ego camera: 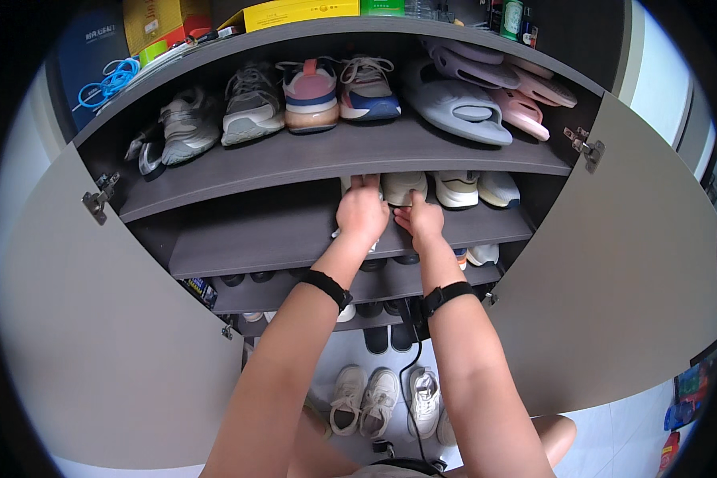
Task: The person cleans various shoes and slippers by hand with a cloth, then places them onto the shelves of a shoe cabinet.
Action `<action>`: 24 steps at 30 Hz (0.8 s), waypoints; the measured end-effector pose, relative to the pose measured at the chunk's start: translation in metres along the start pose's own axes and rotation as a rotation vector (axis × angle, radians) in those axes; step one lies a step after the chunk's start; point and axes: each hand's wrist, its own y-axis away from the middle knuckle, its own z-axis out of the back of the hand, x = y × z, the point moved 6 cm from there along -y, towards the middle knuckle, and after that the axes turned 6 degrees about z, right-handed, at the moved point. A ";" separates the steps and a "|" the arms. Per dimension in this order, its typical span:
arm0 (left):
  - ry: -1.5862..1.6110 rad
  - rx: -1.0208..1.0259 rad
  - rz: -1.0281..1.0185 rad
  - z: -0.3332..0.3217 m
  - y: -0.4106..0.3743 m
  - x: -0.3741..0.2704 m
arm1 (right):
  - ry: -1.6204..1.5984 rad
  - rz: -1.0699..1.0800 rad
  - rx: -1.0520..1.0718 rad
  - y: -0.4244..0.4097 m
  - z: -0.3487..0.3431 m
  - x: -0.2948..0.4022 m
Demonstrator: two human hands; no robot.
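Note:
Both my hands reach into the second shelf of an open shoe cabinet. My left hand (363,210) is at a pale shoe (346,184) under the upper shelf's edge, its fingertips partly hidden; whether it grips the shoe cannot be told. A white item shows under that hand. My right hand (421,220) touches the toe of a beige shoe (404,187) with a finger, its other fingers spread beside the shoe's lower edge. Right of them stand a white and beige sneaker (456,189) and a pale mesh shoe (499,188).
Sneakers (254,107) and grey slides (460,110) fill the top shelf (334,149). The left door (125,334) and right door (615,257) stand open. White sneakers (379,400) and a black cable (407,394) lie on the floor below.

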 end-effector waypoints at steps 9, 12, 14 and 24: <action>-0.070 -0.036 -0.101 -0.013 -0.012 0.021 | 0.585 -0.148 -0.130 -0.008 -0.012 0.016; 0.021 -0.036 -0.055 -0.004 -0.010 0.019 | 0.386 -0.140 -0.075 -0.015 -0.013 0.011; 0.100 -0.025 -0.035 -0.003 -0.009 0.017 | 0.256 -0.082 -0.069 -0.027 -0.003 0.006; 0.671 0.168 0.135 0.051 0.039 0.076 | 0.191 -0.008 0.285 0.078 0.037 0.029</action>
